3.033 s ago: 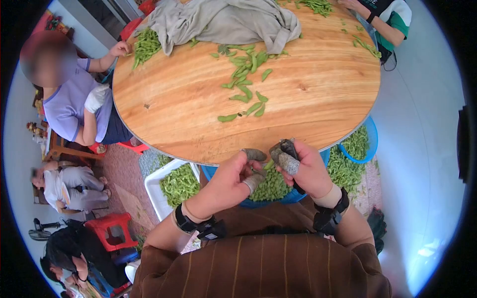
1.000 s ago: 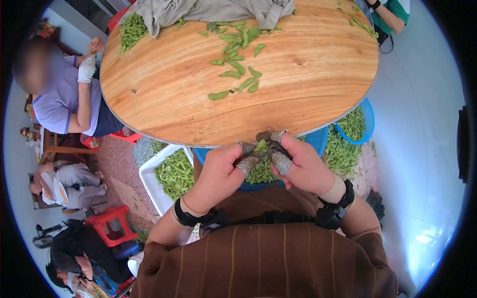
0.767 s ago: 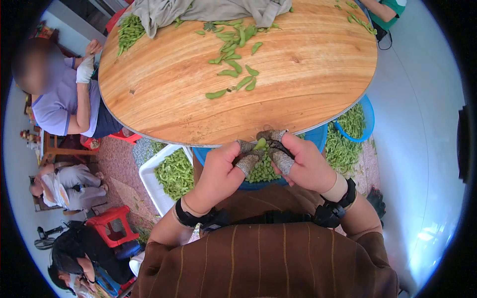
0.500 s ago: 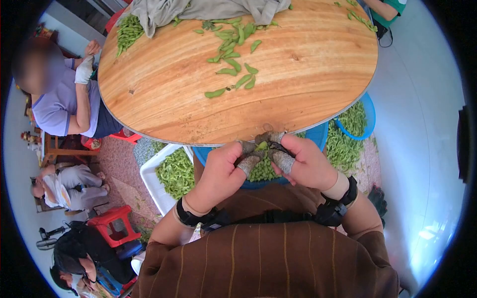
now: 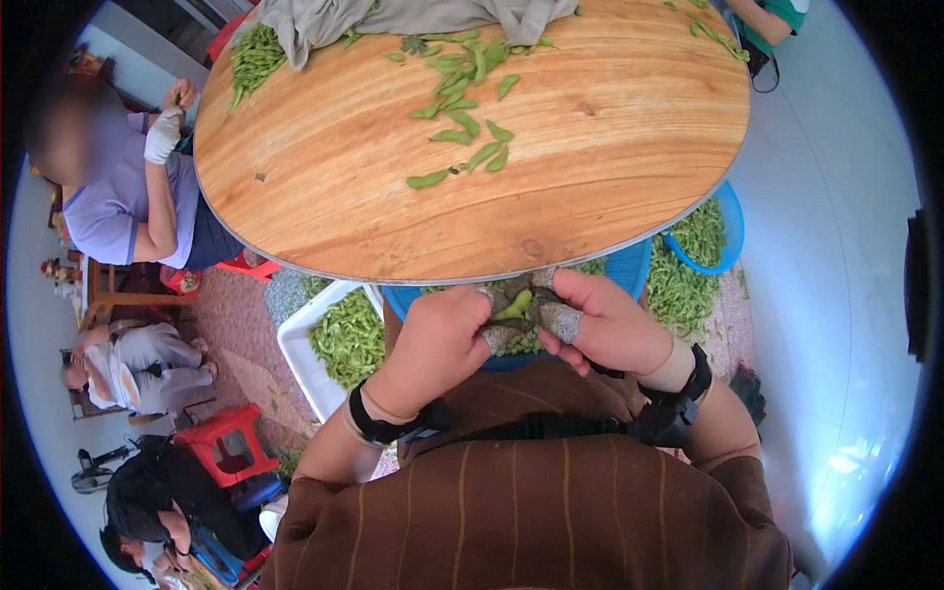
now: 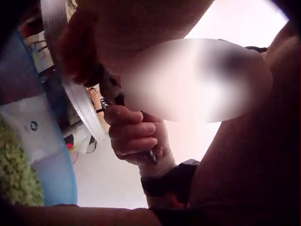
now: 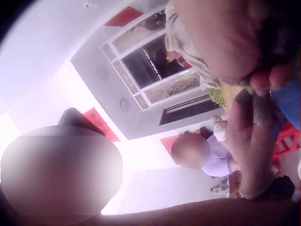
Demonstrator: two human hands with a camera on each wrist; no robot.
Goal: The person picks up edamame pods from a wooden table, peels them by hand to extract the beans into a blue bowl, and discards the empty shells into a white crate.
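A green pod (image 5: 512,307) lies between the two hands, just off the table's near edge, above a blue basin (image 5: 631,270) holding shelled beans (image 5: 524,344). The left hand (image 5: 438,339), with grey covers on thumb and finger, pinches the pod's left end. The right hand (image 5: 610,329), its fingertips covered the same way, grips the pod's other end. A dark object shows under the right palm; what it is, I cannot tell. In the left wrist view the right hand's (image 6: 134,134) lower fingers are curled. The right wrist view shows the left hand (image 7: 256,136) close by.
Loose pods (image 5: 462,118) and a grey cloth (image 5: 393,25) lie on the round wooden table (image 5: 324,197). On the floor stand a white tray of pods (image 5: 349,339) and a blue basket (image 5: 733,236) beside more pods. A person in lilac (image 5: 108,211) sits at left, near a red stool (image 5: 226,447).
The hands were apart three seconds ago and came together around a pod. Since half a second ago, their fingertips have parted slightly, so more of the pod shows. The table sits higher in view than at first.
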